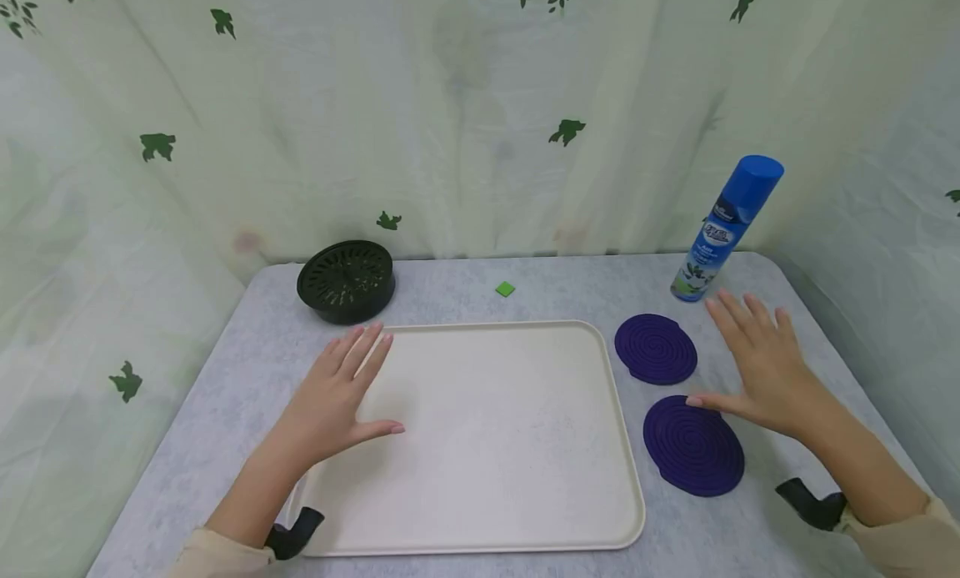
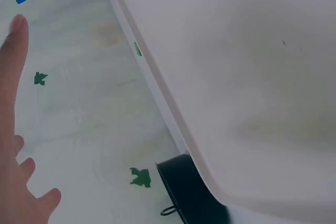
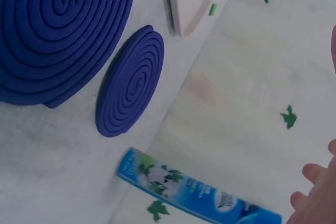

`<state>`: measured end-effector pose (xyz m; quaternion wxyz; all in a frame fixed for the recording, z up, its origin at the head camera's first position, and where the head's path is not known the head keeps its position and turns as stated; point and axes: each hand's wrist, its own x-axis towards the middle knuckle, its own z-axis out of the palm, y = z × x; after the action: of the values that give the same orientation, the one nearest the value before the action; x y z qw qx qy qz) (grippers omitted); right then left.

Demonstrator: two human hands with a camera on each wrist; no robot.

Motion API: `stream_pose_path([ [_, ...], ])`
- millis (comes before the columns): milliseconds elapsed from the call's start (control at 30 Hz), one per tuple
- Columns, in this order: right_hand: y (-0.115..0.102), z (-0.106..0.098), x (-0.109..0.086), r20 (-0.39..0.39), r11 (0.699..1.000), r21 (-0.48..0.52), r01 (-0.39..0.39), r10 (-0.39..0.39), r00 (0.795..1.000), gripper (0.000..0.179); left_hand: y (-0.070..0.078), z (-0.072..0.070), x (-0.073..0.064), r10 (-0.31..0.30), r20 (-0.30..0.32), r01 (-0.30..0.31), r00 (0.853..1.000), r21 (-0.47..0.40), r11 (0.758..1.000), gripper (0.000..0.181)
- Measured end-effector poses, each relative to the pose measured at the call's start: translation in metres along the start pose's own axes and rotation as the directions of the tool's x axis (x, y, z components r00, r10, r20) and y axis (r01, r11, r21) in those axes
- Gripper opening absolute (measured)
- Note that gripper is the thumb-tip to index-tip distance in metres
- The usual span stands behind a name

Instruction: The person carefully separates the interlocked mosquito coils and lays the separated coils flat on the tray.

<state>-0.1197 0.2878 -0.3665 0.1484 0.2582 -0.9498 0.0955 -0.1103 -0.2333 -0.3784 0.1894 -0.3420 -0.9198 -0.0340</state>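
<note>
My left hand [image 1: 335,403] hovers over the left side of a white tray [image 1: 495,444], fingers straight and spread, holding nothing. On the right, my right hand [image 1: 765,374] is spread above the table beside two purple spiral coasters. Its thumb overlaps the top edge of the nearer coaster [image 1: 693,449] in the head view; I cannot tell whether they touch. The farther coaster [image 1: 656,349] lies just behind. A blue air freshener can [image 1: 723,228] stands beyond the right fingertips. Past the left hand, at the back left, sits a dark green round mosquito-coil holder [image 1: 347,282] with a slotted lid.
A small green square [image 1: 505,289] lies on the grey table [image 1: 457,290] behind the tray. A pale curtain [image 1: 465,128] with green leaf prints hangs along the back and sides. Each wrist wears a black strap [image 1: 295,534].
</note>
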Motion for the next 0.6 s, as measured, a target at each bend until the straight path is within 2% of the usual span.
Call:
stream_pose_path([
  [200,0.011,0.018,0.004,-0.06,0.981,0.196,-0.006,0.018,0.998,0.114,0.014,0.023,0.028,0.085,-0.129,-0.095,0.988,-0.072,0.993,0.098],
  [333,0.019,0.036,0.004,-0.023,0.952,0.29,-0.1,0.112,0.993,0.114,0.033,0.035,0.051,0.116,-0.159,-0.135,0.98,-0.115,0.984,0.099],
  [500,0.028,0.057,0.002,0.084,0.875,0.401,-0.27,0.258,0.963,0.114,0.062,0.054,0.082,0.145,-0.174,-0.175,0.974,-0.173,0.969,0.103],
  [600,0.034,0.069,-0.001,0.144,0.82,0.45,-0.353,0.324,0.935,0.113,0.078,0.068,0.1,0.134,-0.169,-0.17,0.976,-0.218,0.961,0.107],
])
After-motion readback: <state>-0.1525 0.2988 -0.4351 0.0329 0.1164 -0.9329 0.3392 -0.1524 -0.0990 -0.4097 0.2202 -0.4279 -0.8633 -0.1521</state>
